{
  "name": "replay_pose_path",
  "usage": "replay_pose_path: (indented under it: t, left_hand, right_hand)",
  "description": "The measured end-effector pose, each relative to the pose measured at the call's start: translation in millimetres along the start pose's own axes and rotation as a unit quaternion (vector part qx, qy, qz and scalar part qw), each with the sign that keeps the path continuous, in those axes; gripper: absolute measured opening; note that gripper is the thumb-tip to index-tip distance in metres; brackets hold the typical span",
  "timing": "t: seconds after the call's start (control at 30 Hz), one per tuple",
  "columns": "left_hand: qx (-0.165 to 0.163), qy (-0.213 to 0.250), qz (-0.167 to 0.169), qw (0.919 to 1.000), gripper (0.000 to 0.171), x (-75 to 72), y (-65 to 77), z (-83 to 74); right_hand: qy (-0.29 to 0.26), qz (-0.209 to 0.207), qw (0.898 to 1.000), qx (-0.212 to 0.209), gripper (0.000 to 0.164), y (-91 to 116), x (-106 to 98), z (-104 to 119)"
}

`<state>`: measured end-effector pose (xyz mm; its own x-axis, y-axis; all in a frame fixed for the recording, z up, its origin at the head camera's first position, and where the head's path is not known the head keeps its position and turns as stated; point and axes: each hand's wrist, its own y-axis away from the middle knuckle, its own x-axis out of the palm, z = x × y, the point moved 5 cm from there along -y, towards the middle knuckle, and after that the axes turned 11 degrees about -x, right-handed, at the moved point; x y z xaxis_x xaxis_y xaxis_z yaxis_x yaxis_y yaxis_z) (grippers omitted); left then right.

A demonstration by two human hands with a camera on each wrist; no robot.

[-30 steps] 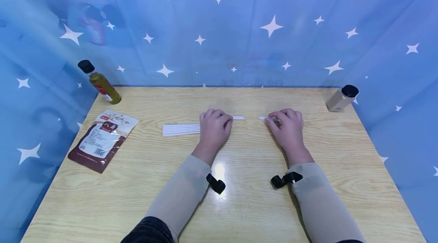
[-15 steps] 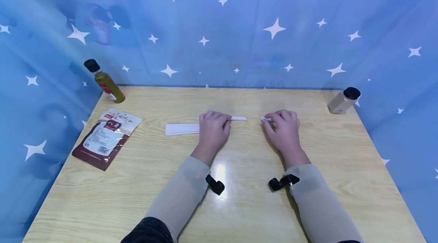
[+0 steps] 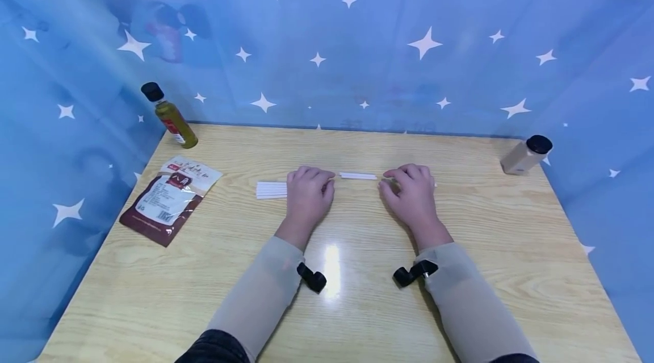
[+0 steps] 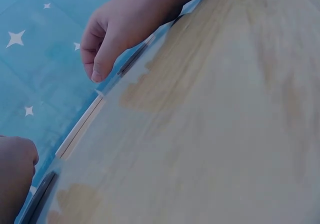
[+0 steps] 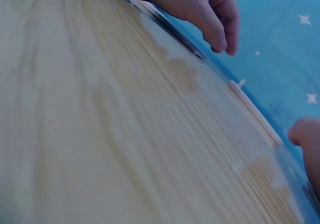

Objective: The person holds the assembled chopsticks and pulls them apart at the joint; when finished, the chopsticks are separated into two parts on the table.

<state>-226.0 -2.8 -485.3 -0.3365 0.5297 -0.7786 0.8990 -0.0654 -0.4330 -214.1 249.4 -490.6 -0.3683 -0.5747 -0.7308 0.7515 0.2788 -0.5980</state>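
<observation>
A pair of narrow white sticks (image 3: 357, 176) lies flat on the wooden table between the two hands. Just left of them is my left hand (image 3: 310, 195), fingers loosely bent and apart from the sticks. It partly covers a row of several white sticks (image 3: 271, 190) at its left. My right hand (image 3: 410, 197) hovers low at the sticks' right end, its fingers loosely bent. In the left wrist view, no object shows between the right hand's thumb (image 4: 102, 67) and fingers. A small pale tip (image 3: 435, 184) shows just beyond the right hand; the rest is hidden.
A brown and white packet (image 3: 171, 198) lies at the left. Behind it stands a black-capped oil bottle (image 3: 174, 121); a black-lidded shaker jar (image 3: 522, 157) stands at the back right. A blue star-printed curtain (image 3: 378, 67) hangs along the table's far edge.
My left hand has let go of the pair of sticks and drawn back left. The right hand has shifted left, closer to their end. The head view has turned slightly.
</observation>
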Motion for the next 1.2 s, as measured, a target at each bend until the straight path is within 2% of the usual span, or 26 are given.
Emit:
replay_pose_path:
  t: [0.23, 0.43, 0.53, 0.7, 0.93, 1.07, 1.2]
  left_hand:
    - [-0.025, -0.013, -0.011, 0.9995, 0.016, -6.1, -0.1, 14.8]
    - [-0.005, -0.017, -0.006, 0.9998, 0.017, -9.2, 1.7, 16.5]
    - [0.0, -0.018, -0.016, 0.9997, 0.017, -12.4, 3.3, 21.5]
    - [-0.005, -0.02, -0.028, 0.9994, 0.017, -21.0, 4.9, 35.2]
    - [-0.038, -0.016, -0.049, 0.9979, 0.017, -38.1, 4.9, 64.6]
    - [-0.049, -0.013, -0.061, 0.9969, 0.015, -41.0, 3.2, 73.2]
    - [-0.05, -0.008, -0.055, 0.9972, 0.014, -41.7, 3.5, 77.1]
  right_hand:
    - [-0.013, 0.012, 1.0, 0.002, 0.02, -12.3, 16.1, 12.2]
    - [-0.015, 0.025, 1.0, -0.002, 0.021, -19.9, 27.9, 21.6]
    - [-0.013, 0.027, 1.0, 0.0, 0.021, -22.6, 33.1, 26.2]
    - [-0.01, 0.018, 1.0, 0.005, 0.021, -28.6, 40.1, 33.8]
    - [-0.006, 0.021, 1.0, -0.003, 0.021, -36.7, 53.3, 44.5]
    - [-0.003, 0.024, 1.0, 0.005, 0.021, -36.9, 54.4, 45.6]
    - [0.0, 0.03, 0.999, 0.01, 0.022, -39.1, 56.8, 49.7]
